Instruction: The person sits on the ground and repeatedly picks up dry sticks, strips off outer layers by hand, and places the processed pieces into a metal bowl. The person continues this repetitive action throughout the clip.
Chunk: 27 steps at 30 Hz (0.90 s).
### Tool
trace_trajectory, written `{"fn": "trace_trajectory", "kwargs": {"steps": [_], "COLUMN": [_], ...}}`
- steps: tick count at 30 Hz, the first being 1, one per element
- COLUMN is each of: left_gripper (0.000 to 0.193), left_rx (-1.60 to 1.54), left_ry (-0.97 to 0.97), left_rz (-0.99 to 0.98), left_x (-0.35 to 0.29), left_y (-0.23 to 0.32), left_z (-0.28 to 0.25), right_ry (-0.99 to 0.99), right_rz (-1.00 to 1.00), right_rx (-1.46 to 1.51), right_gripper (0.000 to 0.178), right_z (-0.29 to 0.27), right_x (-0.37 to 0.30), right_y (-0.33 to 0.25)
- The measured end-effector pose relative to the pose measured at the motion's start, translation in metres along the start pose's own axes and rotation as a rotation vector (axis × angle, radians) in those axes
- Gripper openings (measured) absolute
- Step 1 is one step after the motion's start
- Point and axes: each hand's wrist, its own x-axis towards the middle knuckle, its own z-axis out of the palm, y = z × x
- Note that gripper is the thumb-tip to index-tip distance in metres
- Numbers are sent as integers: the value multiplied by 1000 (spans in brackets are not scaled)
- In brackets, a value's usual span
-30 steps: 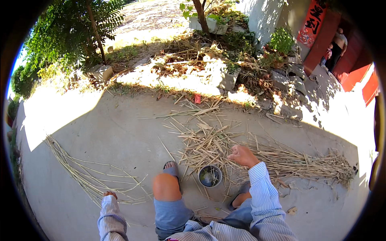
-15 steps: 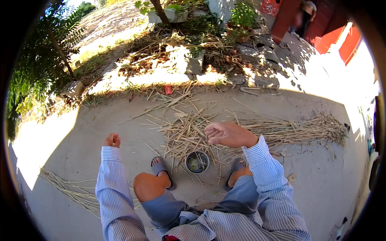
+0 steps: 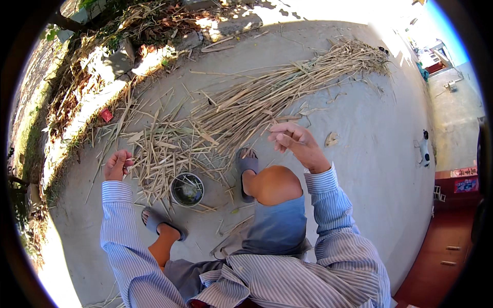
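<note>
My left hand point(image 3: 119, 165) is closed in a pinch at the left edge of the straw heap, with a short pale stalk piece point(image 3: 130, 160) at its fingertips. My right hand point(image 3: 299, 143) hangs over the concrete beside the long stalks. Its fingers are loosely bent and apart, and I see nothing in them. A round metal bowl point(image 3: 201, 196) with some liquid and greenish bits stands between my sandaled feet. Short cut straw pieces point(image 3: 163, 154) lie spread behind it. A thick bundle of long dry stalks point(image 3: 277, 95) stretches away to the far right.
A red scrap point(image 3: 106, 114) lies near the planted border, where concrete blocks point(image 3: 121, 59) and dry leaves sit. A dry leaf point(image 3: 332, 138) rests right of my right hand. Farther right are a black-and-white animal point(image 3: 424, 149) and a red cabinet point(image 3: 446, 246).
My view has turned to the right, so the bundle now slants up and the wall and red cabinet show. My right hand's fingers have loosened from a closer curl.
</note>
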Motion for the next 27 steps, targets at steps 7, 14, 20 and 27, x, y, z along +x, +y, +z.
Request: {"fn": "trace_trajectory", "kwargs": {"steps": [7,14,20,27], "left_gripper": [30,25,47,59], "left_rx": [-109,185,1165,1491], "left_ry": [-34,-103,-268,-385], "left_rz": [-94,-76,135,142], "left_x": [5,-6,-38,-28], "left_y": [-83,-210,-186,-193], "left_z": [93,164,179,186], "right_ry": [-809,-1195,-998,241], "right_rz": [-476,-519,-474,530], "right_rx": [696,854,831,-316], "right_gripper": [68,80,90,53], "right_z": [77,111,44,-66], "right_x": [2,48,61,80], "right_y": [-67,-39,-24,185]}}
